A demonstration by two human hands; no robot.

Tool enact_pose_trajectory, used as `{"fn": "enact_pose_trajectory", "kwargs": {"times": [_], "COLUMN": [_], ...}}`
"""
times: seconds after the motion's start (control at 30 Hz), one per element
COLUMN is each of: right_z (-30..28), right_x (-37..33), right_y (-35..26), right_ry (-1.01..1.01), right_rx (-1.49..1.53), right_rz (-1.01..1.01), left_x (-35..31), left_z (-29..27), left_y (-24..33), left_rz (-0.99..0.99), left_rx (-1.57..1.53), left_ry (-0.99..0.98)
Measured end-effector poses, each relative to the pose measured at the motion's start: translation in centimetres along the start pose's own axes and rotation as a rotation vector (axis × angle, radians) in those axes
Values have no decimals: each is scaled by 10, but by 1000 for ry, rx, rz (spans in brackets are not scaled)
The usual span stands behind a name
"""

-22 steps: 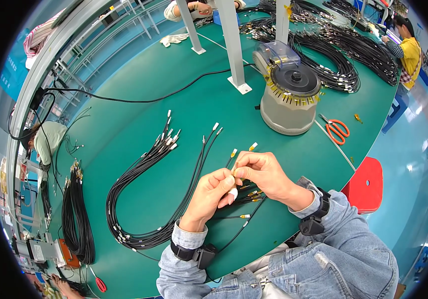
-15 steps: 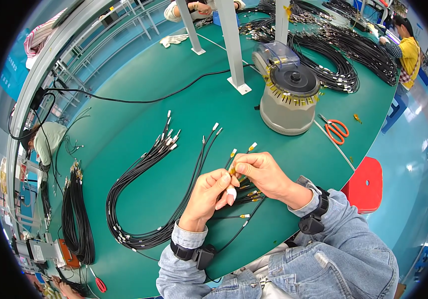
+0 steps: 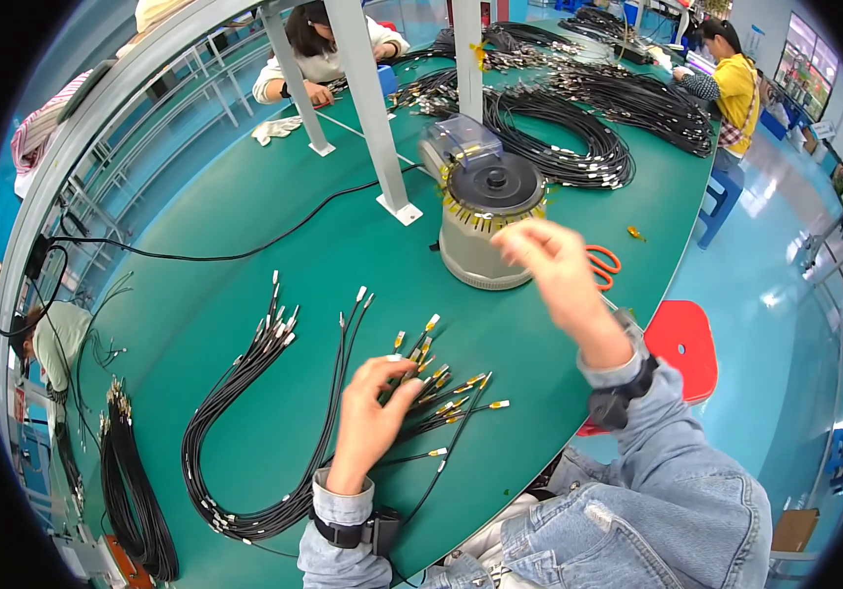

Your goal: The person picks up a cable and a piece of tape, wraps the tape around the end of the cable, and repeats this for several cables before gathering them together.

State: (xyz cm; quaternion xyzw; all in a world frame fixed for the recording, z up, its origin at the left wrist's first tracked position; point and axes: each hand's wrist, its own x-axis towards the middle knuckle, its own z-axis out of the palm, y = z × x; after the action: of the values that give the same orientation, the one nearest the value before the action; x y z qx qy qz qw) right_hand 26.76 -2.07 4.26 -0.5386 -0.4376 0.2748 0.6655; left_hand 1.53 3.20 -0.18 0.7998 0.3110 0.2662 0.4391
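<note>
Key relation: right hand [image 3: 561, 280] to the squat, round, beige-grey tape dispenser with a black top disc [image 3: 485, 257]. The dispenser stands upright on the green tabletop [image 3: 244, 221], beyond the right fingertips and slightly to their left. Right hand is clearly the nearer one; it overlaps the dispenser's right side in this view, contact can't be confirmed. Disc axis is vertical; short amber-yellow tape strips [image 3: 483, 220] stick out radially around the rim, the near-right ones closest to those fingertips.

Right fingers: bunched toward the dispenser but motion-blurred. Can't tell whether they pinch anything.

Left hand [image 3: 370, 417]: well apart from the dispenser, lower and to its left. Thumb and index are curved toward each other with a narrow gap. Tips sit at the fan of thin black cables with amber-taped ends [image 3: 433, 401]; can't tell if one is gripped. Fan's long axis runs away and to the right, with most taped ends right of the left fingertips, between that hand and the dispenser's near side.

Also around: U-shaped bundle of black cables with white end pieces [image 3: 195, 456], left of the left hand. Orange-handled scissors [image 3: 606, 269] lie just right of the right hand, partly hidden by it.
</note>
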Motion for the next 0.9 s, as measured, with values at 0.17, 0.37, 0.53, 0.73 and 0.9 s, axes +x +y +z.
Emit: {"fn": "enact_pose_trajectory", "kwargs": {"times": [0.17,0.37,0.53,0.73,0.9], "right_z": [-89,-101,-101,-85,-49], "right_x": [69,97,105,97,63], "right_y": [6,1,5,-21,-34], "right_ry": [154,-51,-122,-31,-159], "right_rx": [-343,-557,-501,-224,-24], "right_rz": [-22,346,367,233,57], "left_x": [8,9,10,17,20], "left_z": [-21,-22,-28,-22,-28], "left_y": [-22,-60,-72,-72,-81], "left_rz": [114,99,-147,-51,-92], "left_rx": [432,767,651,739,765], "left_ry": [295,429,334,438,443]}}
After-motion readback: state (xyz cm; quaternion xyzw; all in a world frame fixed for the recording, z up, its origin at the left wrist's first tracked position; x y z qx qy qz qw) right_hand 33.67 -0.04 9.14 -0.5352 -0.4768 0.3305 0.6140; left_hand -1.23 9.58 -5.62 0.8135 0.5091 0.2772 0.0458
